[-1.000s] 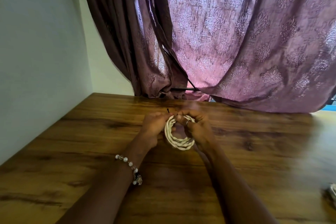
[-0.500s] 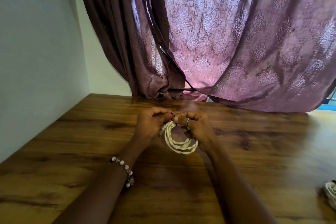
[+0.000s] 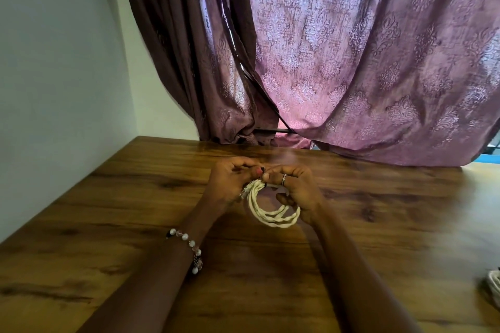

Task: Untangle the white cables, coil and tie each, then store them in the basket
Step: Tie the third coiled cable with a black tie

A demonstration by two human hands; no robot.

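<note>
A white braided cable, wound into a small coil, hangs between my two hands just above the wooden table. My left hand pinches the top of the coil, where a silver plug end sticks out to the left. My right hand grips the coil's right side, with its fingers curled round the loops. A thin black tie shows at the top of the coil between my fingertips. The basket is out of view.
Another white cable bundle lies at the table's right edge, cut off by the frame. A purple patterned curtain hangs behind the table's far edge. A pale wall runs along the left side.
The coil has tipped flatter and sunk a little, with its plug end now pointing left. Both hands stay together on its top, and the view has shifted slightly.
</note>
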